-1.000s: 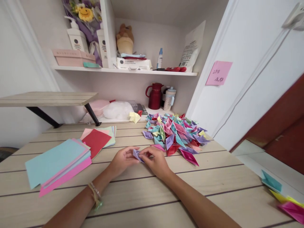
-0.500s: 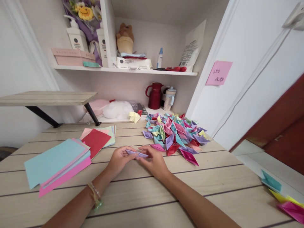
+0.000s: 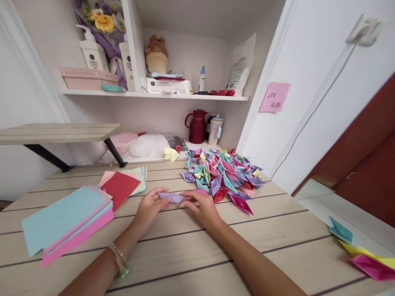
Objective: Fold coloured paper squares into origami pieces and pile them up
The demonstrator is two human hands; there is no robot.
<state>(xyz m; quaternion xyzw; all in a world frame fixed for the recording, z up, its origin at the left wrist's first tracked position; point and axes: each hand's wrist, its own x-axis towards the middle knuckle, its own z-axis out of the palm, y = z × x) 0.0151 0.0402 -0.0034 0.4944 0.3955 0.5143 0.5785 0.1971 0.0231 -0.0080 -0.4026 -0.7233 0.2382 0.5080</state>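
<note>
A light purple folded paper boat (image 3: pixel 171 198) is held level above the table, long and narrow. My left hand (image 3: pixel 149 207) pinches its left part, thumb in front and fingers behind. At the boat's other tip, my right hand (image 3: pixel 203 209) has its thumb and fingers closed around the end; the exact contact is hard to see. Just beyond my right hand lies a heap of folded paper boats (image 3: pixel 228 172) in many colours. A magenta boat (image 3: pixel 202 191) at the heap's near edge is partly covered by that hand.
Stacked coloured paper sheets (image 3: pixel 64 213) lie at left, with a red sheet (image 3: pixel 120 187) on another pile behind. A raised wooden stand (image 3: pixel 58 133) is at back left. Several boats, one teal (image 3: pixel 340 230), sit at far right. A red jug (image 3: pixel 196 127) stands under the shelf (image 3: pixel 160 95).
The purple boat now shows more of its side, and my right hand's fingers have shifted toward its right tip. The whole view has moved slightly, so the surroundings appear further left.
</note>
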